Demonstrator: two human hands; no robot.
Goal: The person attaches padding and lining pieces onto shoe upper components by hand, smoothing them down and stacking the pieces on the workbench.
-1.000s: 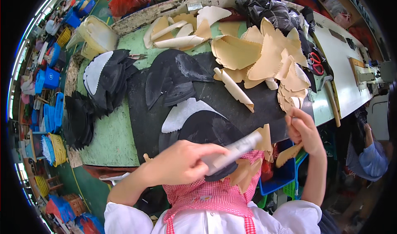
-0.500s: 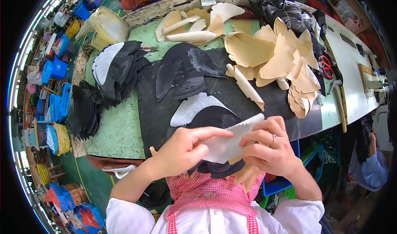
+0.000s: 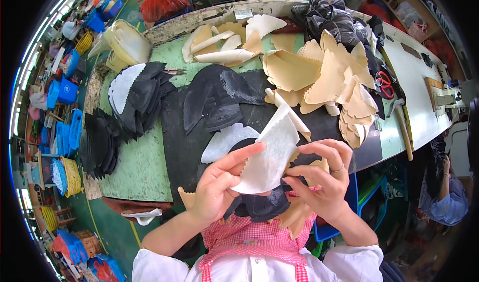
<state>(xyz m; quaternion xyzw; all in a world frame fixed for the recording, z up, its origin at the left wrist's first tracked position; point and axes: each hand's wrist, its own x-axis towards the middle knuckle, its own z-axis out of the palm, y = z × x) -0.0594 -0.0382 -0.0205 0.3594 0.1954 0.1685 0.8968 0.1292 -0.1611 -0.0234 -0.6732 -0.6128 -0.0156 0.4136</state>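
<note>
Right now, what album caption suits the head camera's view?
Left hand holding a jagged-edged white cutout, right hand at its edge; beyond, black cutouts and tan cutouts crowd a green worktable.

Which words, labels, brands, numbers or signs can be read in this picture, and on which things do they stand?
No text reads clearly.
White label on the back edge of the worktable: too small.
White mark on the blue bin: too small.
Coloured print on the pink apron: too blurred.
White piece in the left hand: no writing shows.
</note>
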